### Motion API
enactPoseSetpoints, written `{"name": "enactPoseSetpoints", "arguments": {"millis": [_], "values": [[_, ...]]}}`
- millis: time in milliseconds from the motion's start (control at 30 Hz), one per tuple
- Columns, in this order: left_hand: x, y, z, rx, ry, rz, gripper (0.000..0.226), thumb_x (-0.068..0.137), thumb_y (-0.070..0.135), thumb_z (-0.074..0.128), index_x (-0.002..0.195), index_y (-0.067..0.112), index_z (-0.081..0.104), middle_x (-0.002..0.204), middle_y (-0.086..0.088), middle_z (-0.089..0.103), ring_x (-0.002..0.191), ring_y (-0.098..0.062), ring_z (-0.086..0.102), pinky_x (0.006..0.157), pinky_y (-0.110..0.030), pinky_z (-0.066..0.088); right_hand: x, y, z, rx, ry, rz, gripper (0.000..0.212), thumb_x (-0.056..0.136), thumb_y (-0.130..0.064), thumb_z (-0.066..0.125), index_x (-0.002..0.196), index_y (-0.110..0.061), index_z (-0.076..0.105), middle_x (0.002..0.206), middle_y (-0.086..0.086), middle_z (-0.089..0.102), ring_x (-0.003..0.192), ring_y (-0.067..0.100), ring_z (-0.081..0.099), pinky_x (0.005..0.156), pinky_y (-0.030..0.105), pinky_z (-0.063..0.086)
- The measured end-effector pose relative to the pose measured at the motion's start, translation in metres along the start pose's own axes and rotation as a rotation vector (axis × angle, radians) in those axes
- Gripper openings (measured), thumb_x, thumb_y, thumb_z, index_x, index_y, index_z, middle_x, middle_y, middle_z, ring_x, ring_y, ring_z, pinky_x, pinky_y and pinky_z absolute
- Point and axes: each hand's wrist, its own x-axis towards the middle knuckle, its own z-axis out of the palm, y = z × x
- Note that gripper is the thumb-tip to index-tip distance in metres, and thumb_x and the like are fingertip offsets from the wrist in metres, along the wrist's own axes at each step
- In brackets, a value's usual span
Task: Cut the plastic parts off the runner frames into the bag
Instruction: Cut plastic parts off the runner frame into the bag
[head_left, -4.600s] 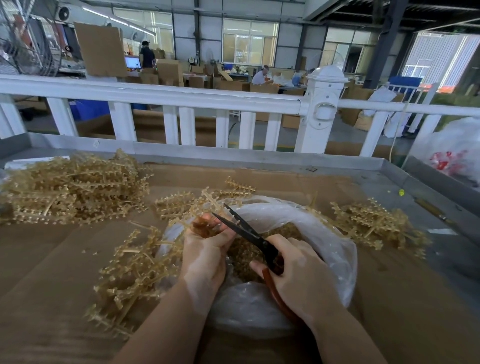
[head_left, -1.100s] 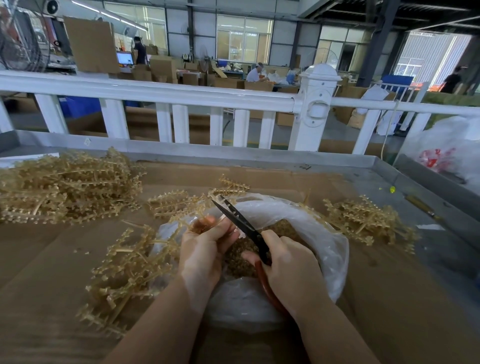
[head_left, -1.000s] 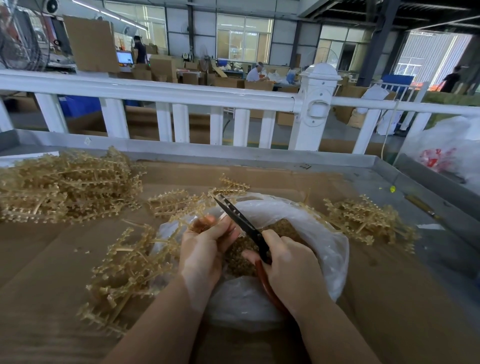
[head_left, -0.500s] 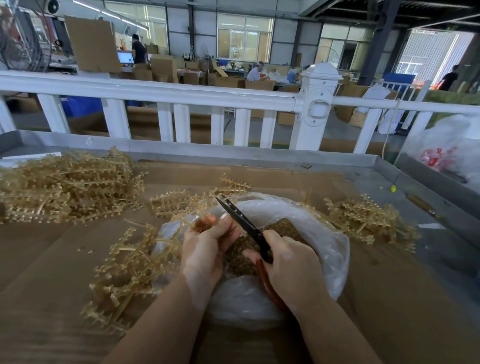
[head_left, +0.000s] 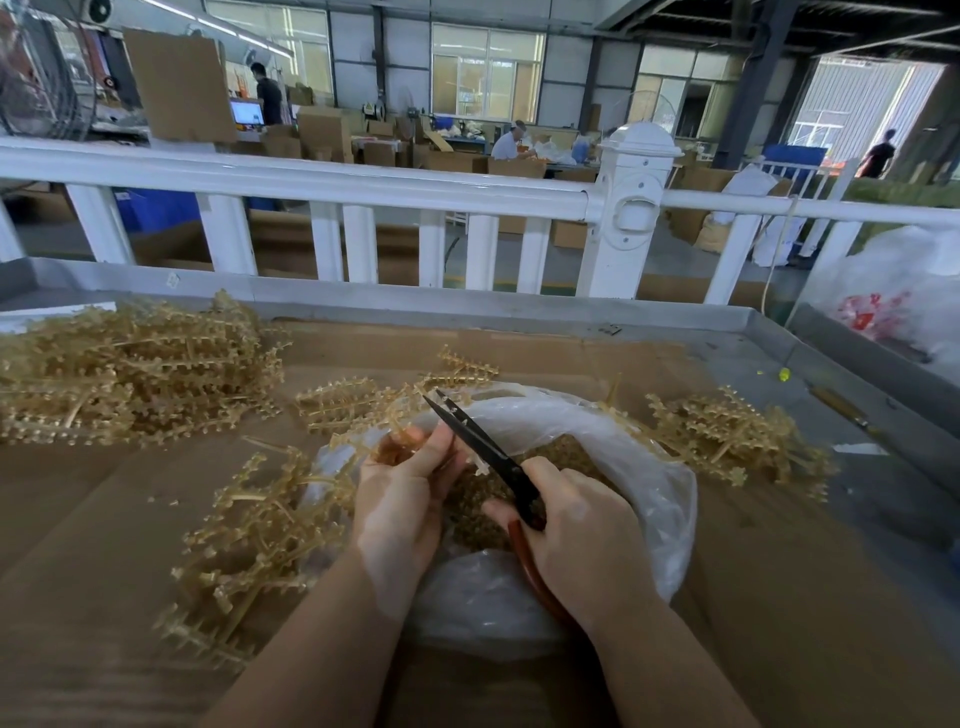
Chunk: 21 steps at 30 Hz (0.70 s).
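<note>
I saw the runner frame (head_left: 291, 499) gripped in the left hand (head_left: 402, 506), fingers curled round its near end over the left rim of the bag (head_left: 649, 499), the rest of the frame trailing out left and near across the cardboard (head_left: 104, 545). The right hand (head_left: 576, 540) was clamped on the scissors (head_left: 483, 452) by the reddish handles, dark blades pointing far-left, tips just parted, blades lying against the left hand's fingertips. I couldn't tell if a part sat between the blades. The bag was clear plastic, mouth open upward, sitting centre on the cardboard, both hands over it. Inside I saw a heap of cut parts (head_left: 472, 525), brownish, between the two hands and under them.

More frames lay around: a small bunch (head_left: 343, 402) just beyond the bag's far-left rim, touching it; a pile (head_left: 727, 441) on the right against the bag's right edge; a big heap (head_left: 130, 369) at far left, well apart from the bag. A few loose bits were scattered on the cardboard left of the held frame.

The cardboard lined a grey metal tray table (head_left: 727, 322) with raised edges. Beyond its far edge stood a white railing (head_left: 363, 182). A white sack with red print (head_left: 893, 306) sat at far right outside the tray. Behind the railing: boxes, a lit screen (head_left: 247, 111), people working.
</note>
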Motion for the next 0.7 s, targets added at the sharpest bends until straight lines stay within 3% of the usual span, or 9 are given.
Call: {"name": "enactPoseSetpoints", "arguments": {"millis": [67,233,533,700], "values": [[-0.0018,-0.0004,-0.0007,0.025,-0.012,-0.002,0.019,0.073,-0.007,0.067,0.079,0.006,0.054,0.066,-0.005,0.069,0.062,-0.015,0.070,0.055,-0.020,0.056,0.0002,-0.0007,-0.0002,0.011,-0.009,0.009,0.036,0.086,-0.056,0.048,0.096,-0.024,0.062,0.077,-0.007,0.062,0.071,0.010,0.056,0.066,0.020,0.044],[-0.0061,-0.0014,0.0001,0.078,-0.049,-0.005,0.024,0.079,-0.013,0.060,0.066,0.006,0.057,0.067,-0.007,0.065,0.060,-0.016,0.068,0.056,-0.022,0.057,0.0012,-0.0013,-0.0010,0.018,-0.032,0.029,0.042,0.086,-0.058,0.041,0.102,-0.025,0.060,0.086,-0.007,0.062,0.082,0.011,0.056,0.075,0.021,0.042],[-0.0052,-0.0011,0.0009,0.117,-0.081,-0.044,0.016,0.080,-0.011,0.059,0.076,0.004,0.057,0.060,-0.004,0.067,0.055,-0.013,0.067,0.056,-0.020,0.056,0.0021,-0.0032,-0.0031,0.028,-0.011,0.020,0.038,0.087,-0.056,0.044,0.097,-0.024,0.061,0.077,-0.009,0.062,0.072,0.008,0.055,0.066,0.018,0.039],[-0.0056,-0.0007,-0.0017,0.106,-0.102,-0.051,0.018,0.060,-0.004,0.068,0.072,0.006,0.058,0.067,-0.008,0.067,0.059,-0.016,0.068,0.058,-0.022,0.058,0.0028,-0.0026,-0.0038,0.004,0.007,-0.002,0.025,0.085,-0.045,0.064,0.093,-0.021,0.064,0.069,-0.007,0.063,0.061,0.008,0.056,0.058,0.017,0.040]]}}
